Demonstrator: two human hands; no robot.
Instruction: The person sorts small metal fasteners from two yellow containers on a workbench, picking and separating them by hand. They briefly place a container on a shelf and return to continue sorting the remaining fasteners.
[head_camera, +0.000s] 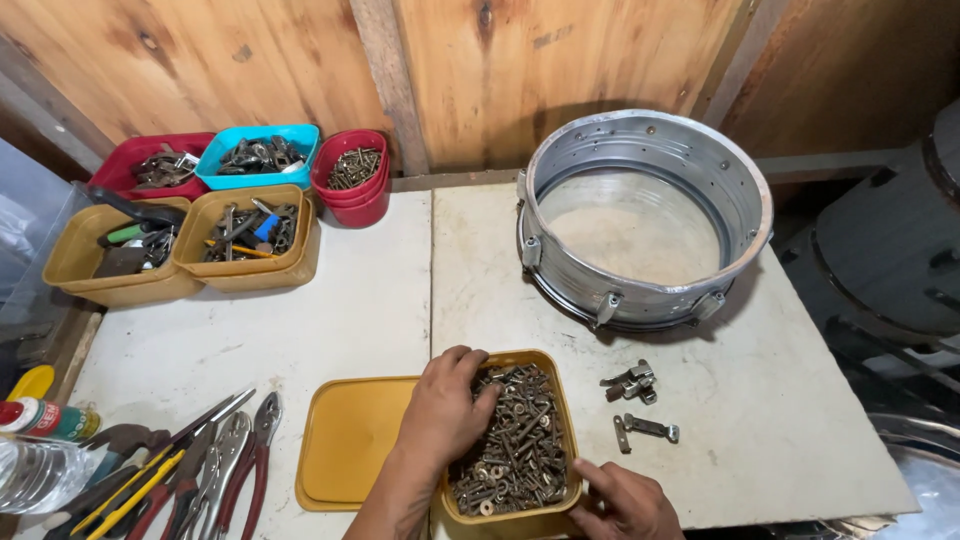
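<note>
Right now our left hand (445, 405) is down in the yellow tub of screws (515, 440), fingers curled loosely into the pile of screws, bolts & washers; whether it's pinching any one piece we can't tell, since the fingertips are buried. Our right hand (625, 503) sits at the tub's near-right corner, fingers half bent against the rim, gripping nothing else. The tub stands at the near edge of the white table (330, 310), w/ its yellow lid (350, 440) lying flat just to the left, touching it.

Counts: 1 metal drum shell (645, 215) at back right. Small metal brackets (640, 400) lie right of the tub, approx. 2 little groups. 5 more tubs at back left: 2 tan tubs (185, 250), 1 red tray (150, 165), 1 teal tray (260, 155), 1 red cup of screws (352, 175). Pliers and screwdrivers (190, 465) lie near left, count unclear.
</note>
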